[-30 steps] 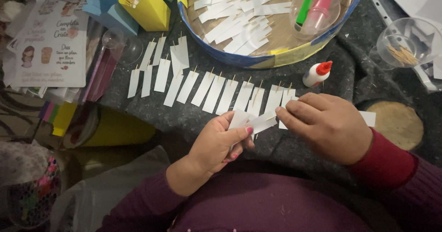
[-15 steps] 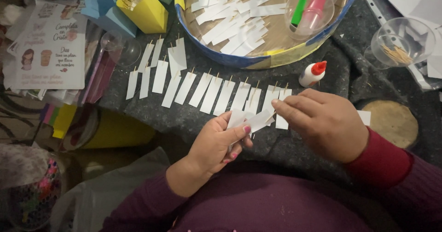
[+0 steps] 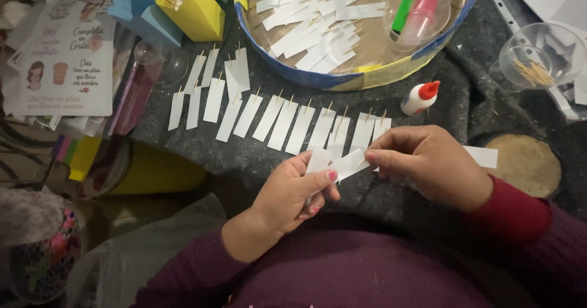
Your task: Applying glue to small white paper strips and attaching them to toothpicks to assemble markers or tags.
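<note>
Left hand (image 3: 292, 193): extends up from the lower centre of the view, wrist bent, palm turned toward the right. Thumb and fingers close in a pinch on the left end of a white paper strip (image 3: 338, 163).

Right hand (image 3: 428, 164): enters from the right, knuckles up, fingers curled inward. Thumb and forefinger pinch the right end of the same strip. The strip spans the gap between both hands, just above the dark grey cloth (image 3: 244, 155) and over the person's lap.

Directly beyond the hands, a row of paper strips with toothpicks (image 3: 287, 124) lies flat on the cloth, each strip tilted slightly to the right. A small glue bottle with a red cap (image 3: 420, 97) lies on its side just beyond the right hand. A round tray with a blue rim (image 3: 293, 75), further back, holds more loose strips. A clear cup of toothpicks (image 3: 537, 60) stands at the upper right, well apart from both hands.
</note>
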